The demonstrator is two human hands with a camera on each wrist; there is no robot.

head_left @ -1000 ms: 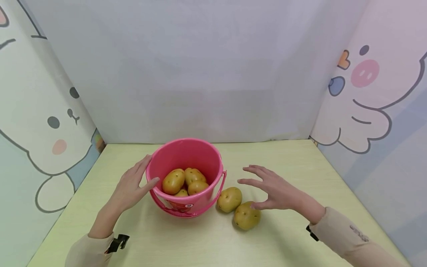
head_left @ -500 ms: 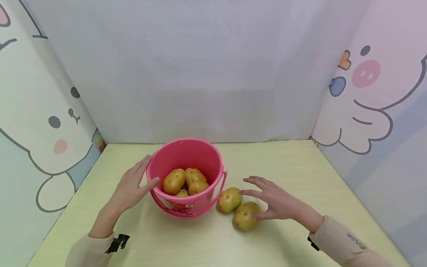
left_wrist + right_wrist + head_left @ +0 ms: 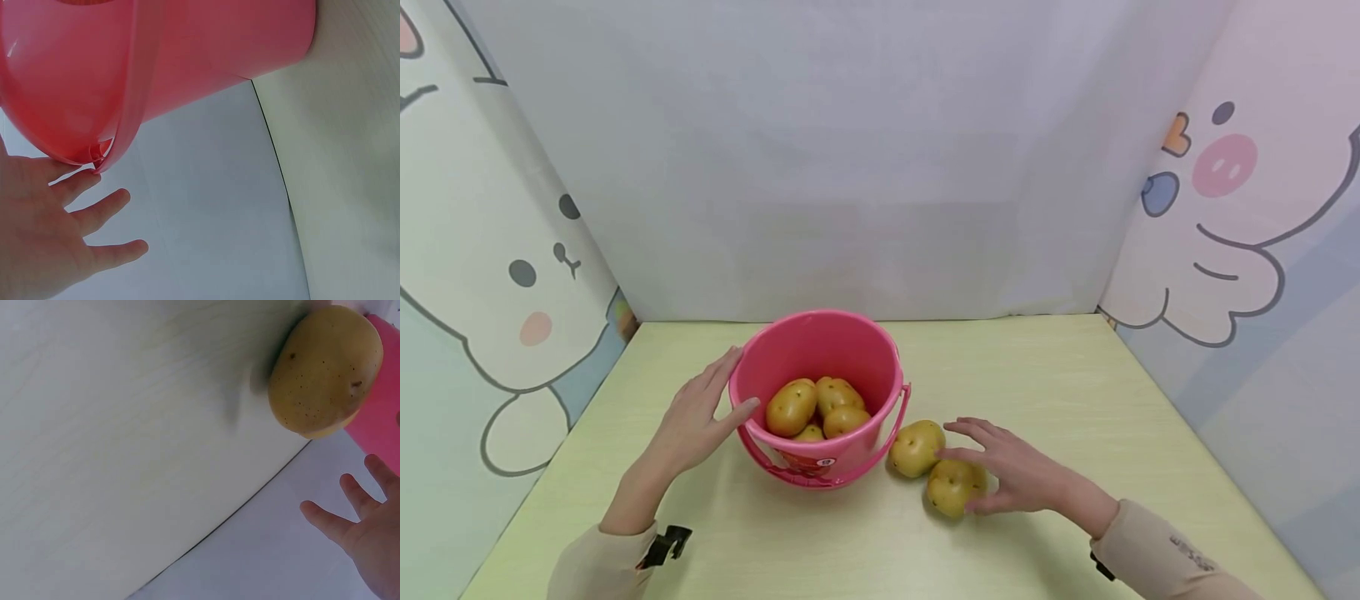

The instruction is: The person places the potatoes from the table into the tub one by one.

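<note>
A pink bucket [image 3: 816, 333] with several yellow potatoes [image 3: 791, 407] inside stands on the table, its handle hanging down at the front. My left hand [image 3: 694, 423] rests at its left rim, thumb over the edge and the other fingers straight and spread along the outside. In the left wrist view those fingers [image 3: 103, 209] reach the rim near the handle's hinge. To the bucket's right lie two more potatoes, the farther one [image 3: 916, 448] and the nearer one [image 3: 953, 487]. My right hand [image 3: 1018, 471] hovers beside the nearer potato with spread fingers, thumb and fingertips overlapping it in the head view.
The pale wooden table [image 3: 820, 550] ends at a white back wall [image 3: 880, 167]. Side panels with cartoon animals [image 3: 1221, 167] stand left and right. Black straps [image 3: 664, 547] show at the cuffs of the beige sleeves [image 3: 602, 562].
My right hand has come down and toward me, from above the potatoes to the nearer one. The left hand, the bucket and the potatoes stay where they were.
</note>
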